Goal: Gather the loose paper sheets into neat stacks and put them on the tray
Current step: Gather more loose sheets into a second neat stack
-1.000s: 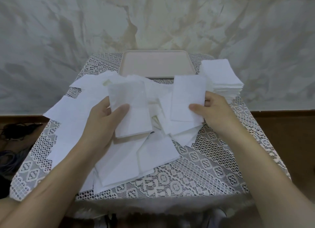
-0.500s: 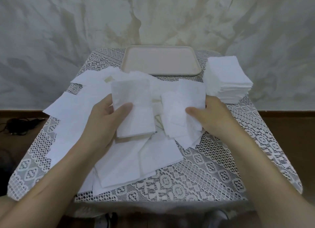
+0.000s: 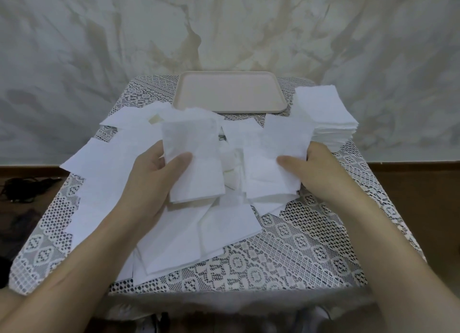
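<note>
White sheets (image 3: 196,176) in left hand (image 3: 149,183) and right hand (image 3: 322,173), tray (image 3: 229,93) beyond.

Tray (image 3: 230,93) bare; tall stack (image 3: 326,116) flanks right.

We lose the fingers of our left hand (image 3: 146,181) behind its held stack (image 3: 196,163), those of our right hand (image 3: 321,168) behind a sheet (image 3: 286,138); loose sheets (image 3: 194,113) hide the tray (image 3: 229,93) corner at 7 o'clock
</note>
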`<action>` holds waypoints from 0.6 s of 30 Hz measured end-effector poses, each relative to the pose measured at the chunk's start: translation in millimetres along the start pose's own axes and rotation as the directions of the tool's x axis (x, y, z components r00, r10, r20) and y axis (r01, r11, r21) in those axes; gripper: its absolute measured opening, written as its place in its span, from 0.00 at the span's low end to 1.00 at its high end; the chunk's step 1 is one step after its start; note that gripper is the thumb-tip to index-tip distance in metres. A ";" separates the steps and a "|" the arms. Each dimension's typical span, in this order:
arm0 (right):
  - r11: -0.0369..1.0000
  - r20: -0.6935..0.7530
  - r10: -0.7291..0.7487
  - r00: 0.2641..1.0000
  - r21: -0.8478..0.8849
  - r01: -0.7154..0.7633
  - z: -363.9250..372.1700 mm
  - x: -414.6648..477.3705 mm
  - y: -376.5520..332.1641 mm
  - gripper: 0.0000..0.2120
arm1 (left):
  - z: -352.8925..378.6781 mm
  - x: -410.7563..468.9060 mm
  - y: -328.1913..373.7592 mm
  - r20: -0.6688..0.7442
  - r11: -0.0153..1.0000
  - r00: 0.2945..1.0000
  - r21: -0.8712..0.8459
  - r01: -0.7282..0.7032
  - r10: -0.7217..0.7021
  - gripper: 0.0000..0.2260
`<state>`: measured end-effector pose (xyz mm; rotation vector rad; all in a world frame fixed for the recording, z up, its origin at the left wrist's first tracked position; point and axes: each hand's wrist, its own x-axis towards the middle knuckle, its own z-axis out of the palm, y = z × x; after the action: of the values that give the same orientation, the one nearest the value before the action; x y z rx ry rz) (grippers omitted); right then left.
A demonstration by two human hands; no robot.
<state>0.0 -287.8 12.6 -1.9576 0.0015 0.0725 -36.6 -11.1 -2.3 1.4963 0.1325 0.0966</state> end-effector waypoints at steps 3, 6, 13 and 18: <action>0.980 0.020 -0.058 0.998 0.194 0.053 1.0 0.6 -7.5 0.05 | -0.1 0.2 0.1 -0.001 1.000 1.000 -0.004 -0.005 0.005 0.10; 0.915 0.045 -0.030 0.999 0.404 0.009 2.5 3.5 -13.0 0.06 | -1.4 0.4 1.5 -0.006 1.000 1.000 -0.012 -0.005 0.005 0.10; 0.989 0.141 0.121 0.983 -0.098 -0.108 6.2 5.5 4.8 0.07 | -2.6 1.2 1.3 -0.002 1.000 1.000 -0.003 -0.006 0.006 0.10; 0.994 0.127 0.098 0.987 -0.058 -0.091 4.7 -0.8 1.4 0.04 | -2.3 1.0 1.6 0.001 1.000 1.000 -0.003 -0.006 0.006 0.10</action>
<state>-1.1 -284.0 9.6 -2.0011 0.0066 0.2647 -36.0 -8.6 -0.9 1.4936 0.1275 0.1009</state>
